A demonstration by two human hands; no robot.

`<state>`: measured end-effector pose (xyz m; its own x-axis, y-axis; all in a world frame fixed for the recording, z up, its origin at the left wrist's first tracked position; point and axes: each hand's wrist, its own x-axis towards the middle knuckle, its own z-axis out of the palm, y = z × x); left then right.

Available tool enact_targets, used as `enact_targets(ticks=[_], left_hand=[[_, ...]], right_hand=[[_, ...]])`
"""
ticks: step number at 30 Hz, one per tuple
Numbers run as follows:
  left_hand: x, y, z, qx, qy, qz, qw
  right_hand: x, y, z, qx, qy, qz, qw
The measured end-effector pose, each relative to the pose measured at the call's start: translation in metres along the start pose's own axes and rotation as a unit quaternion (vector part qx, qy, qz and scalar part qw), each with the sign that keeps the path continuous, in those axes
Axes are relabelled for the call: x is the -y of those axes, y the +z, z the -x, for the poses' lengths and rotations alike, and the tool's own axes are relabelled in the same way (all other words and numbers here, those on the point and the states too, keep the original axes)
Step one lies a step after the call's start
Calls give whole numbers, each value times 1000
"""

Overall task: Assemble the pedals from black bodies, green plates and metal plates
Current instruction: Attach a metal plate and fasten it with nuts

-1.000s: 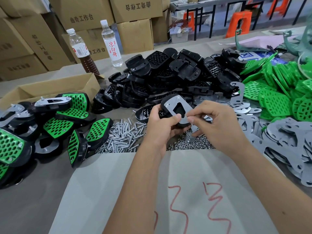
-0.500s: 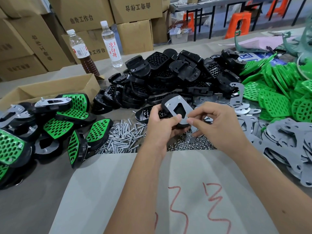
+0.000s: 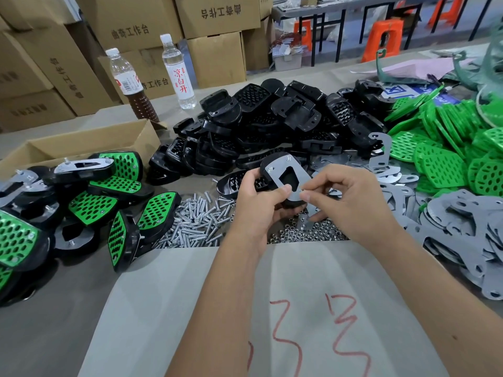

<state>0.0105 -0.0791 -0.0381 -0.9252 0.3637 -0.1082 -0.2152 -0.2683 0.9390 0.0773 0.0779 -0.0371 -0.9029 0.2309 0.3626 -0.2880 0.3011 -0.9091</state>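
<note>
The right hand (image 3: pixel 351 202) fingertips are pinched at the metal plate (image 3: pixel 285 172), probably seating a nut; the pedal (image 3: pixel 292 204) is gripped by the left hand (image 3: pixel 258 205) above the nuts (image 3: pixel 310 234), mid-worktop, for ready access.

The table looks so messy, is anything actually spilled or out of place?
Nothing looks damaged. The screws and nuts lie in loose heaps on the table, and one metal plate stands upright against the black bodies rather than lying flat.
</note>
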Motion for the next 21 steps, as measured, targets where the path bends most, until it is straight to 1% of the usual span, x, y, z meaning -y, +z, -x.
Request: enact_targets(ticks=[4,14,21], left_hand=[[0,0,0,-7,2,-2,1000],[2,2,-1,-31,0,4,1000],[3,5,2,-39,8,-15,999]], right_hand=[[2,0,0,-8,-1,28,1000],[3,1,-1,-1,-5,33,999],[1,4,0,-24,0,33,999]])
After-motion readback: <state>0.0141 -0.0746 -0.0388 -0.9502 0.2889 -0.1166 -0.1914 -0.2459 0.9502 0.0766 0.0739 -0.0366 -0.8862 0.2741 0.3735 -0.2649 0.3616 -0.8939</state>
